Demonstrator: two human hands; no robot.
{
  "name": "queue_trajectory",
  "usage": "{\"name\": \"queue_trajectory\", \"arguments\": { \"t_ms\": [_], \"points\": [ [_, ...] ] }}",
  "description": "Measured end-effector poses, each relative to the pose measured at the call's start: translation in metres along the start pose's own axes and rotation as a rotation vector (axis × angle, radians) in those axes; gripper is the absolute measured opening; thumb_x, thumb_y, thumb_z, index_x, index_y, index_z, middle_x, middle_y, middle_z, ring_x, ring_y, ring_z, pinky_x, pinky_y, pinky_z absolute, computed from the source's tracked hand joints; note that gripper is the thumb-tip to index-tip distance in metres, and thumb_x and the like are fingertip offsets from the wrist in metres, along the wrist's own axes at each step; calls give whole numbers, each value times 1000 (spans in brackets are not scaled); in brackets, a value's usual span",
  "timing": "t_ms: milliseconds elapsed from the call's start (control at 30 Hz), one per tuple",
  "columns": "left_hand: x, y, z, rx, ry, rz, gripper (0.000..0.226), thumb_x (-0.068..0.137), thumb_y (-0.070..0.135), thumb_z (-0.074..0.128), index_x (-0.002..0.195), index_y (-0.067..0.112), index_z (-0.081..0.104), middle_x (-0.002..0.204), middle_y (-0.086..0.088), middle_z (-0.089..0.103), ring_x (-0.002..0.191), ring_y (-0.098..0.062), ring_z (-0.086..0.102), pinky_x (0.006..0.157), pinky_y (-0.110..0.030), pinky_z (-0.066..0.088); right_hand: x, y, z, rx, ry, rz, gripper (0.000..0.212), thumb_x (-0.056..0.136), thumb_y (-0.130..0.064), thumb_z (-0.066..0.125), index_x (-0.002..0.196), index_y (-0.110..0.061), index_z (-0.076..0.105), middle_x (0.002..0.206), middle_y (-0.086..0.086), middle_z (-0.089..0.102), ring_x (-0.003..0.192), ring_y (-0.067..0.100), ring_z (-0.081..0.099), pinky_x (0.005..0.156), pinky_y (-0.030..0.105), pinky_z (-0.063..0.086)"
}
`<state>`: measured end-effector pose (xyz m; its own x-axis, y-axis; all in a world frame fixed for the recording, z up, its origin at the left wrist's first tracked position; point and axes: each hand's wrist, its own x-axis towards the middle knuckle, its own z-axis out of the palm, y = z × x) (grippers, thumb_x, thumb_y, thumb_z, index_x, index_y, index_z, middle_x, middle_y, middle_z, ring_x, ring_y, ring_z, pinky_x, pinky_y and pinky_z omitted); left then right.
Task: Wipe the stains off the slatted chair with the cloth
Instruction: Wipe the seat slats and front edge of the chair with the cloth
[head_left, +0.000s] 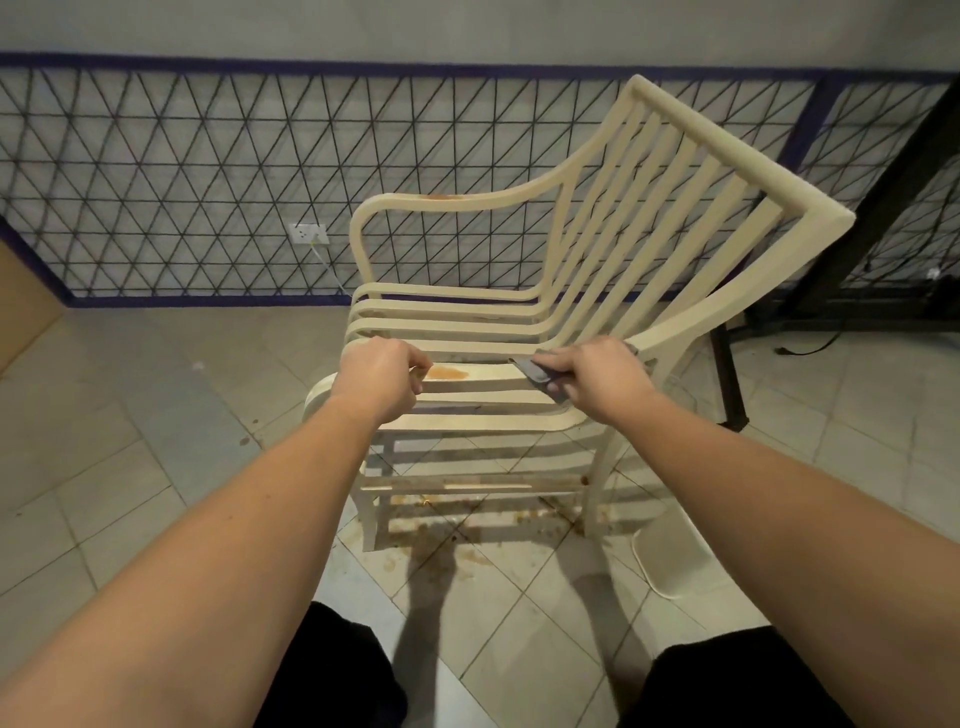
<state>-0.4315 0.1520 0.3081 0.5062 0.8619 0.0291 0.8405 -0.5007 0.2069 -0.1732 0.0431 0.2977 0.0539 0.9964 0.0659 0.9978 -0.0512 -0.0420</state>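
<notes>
A cream slatted chair (613, 218) stands in front of me, seen from its side. An orange-brown stain (451, 372) lies on the near armrest slat, and a smaller one (441, 197) marks the top of the far armrest. My left hand (382, 382) has its fingers curled round the front end of the near armrest, just left of the stain. My right hand (605, 376) grips a dark grey cloth (540, 375) against the same armrest near the backrest, right of the stain.
Brown drips and splashes (452, 551) stain the tiled floor under the chair. A wall with black wire mesh (182, 176) runs behind, with a socket and cable (309, 234). A black metal frame (727, 384) stands to the right. My dark-clothed knees are at the bottom.
</notes>
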Motion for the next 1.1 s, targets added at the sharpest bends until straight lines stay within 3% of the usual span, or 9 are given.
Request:
{"name": "queue_trajectory", "arguments": {
  "t_ms": [133,267,367,433,667,800,900,1033,1100],
  "points": [
    [-1,-3,-1,9,-35,37,20,91,14,64,103,26,74,91,7,73,93,-22,66,82,-38,57,13,-19,8,115,-41,28,32,89,-34,61,117,-48,55,93,-7,72,88,25,64,74,44,57],
    [1,-17,-8,-78,-108,135,15,96,23,63,107,27,71,102,7,72,95,-18,66,83,-37,57,20,-18,14,7,-28,-121,33,95,-42,54,128,-44,49,106,-7,66,96,23,62,78,42,52],
    [1,-38,-12,-131,-77,147,41,90,29,73,130,27,64,127,7,67,109,-16,64,97,-36,53,30,-23,14,39,-116,-139,38,99,-47,47,136,-46,42,116,-4,63,102,23,59,83,45,51],
    [0,-54,-13,-105,-110,97,51,86,33,78,134,26,62,132,5,65,116,-19,62,102,-40,51,37,-34,17,120,-159,-168,39,99,-49,45,138,-48,39,123,-7,62,107,23,59,87,45,50],
    [0,-69,-5,-120,-90,34,37,88,35,73,124,25,71,111,4,73,102,-19,65,96,-40,55,49,-75,35,258,-11,-226,46,101,-37,50,146,-39,44,145,-12,53,133,16,50,107,37,43],
    [3,-72,-1,-134,-83,35,29,87,36,72,115,29,75,103,7,74,97,-18,65,90,-34,54,41,-58,39,275,19,-395,47,97,-18,61,142,-28,52,147,-11,49,140,13,42,116,33,34],
    [3,-74,1,-110,-85,41,18,86,38,68,96,25,75,88,3,74,87,-21,65,82,-35,55,37,-44,22,325,-5,-404,44,99,-19,59,140,-31,54,143,-15,53,134,7,48,113,29,38],
    [2,-74,1,-80,-89,59,21,86,40,65,88,20,71,89,-1,74,85,-23,65,83,-40,56,37,-43,11,388,-7,-156,35,104,-37,44,137,-47,53,121,-21,65,102,7,59,83,30,49],
    [1,-73,0,-66,-90,63,14,87,39,66,83,26,65,95,-2,75,90,-23,65,86,-38,54,40,-54,18,297,-61,-180,37,104,-45,37,139,-47,48,133,-18,61,117,13,58,91,36,50]
  ]
}}
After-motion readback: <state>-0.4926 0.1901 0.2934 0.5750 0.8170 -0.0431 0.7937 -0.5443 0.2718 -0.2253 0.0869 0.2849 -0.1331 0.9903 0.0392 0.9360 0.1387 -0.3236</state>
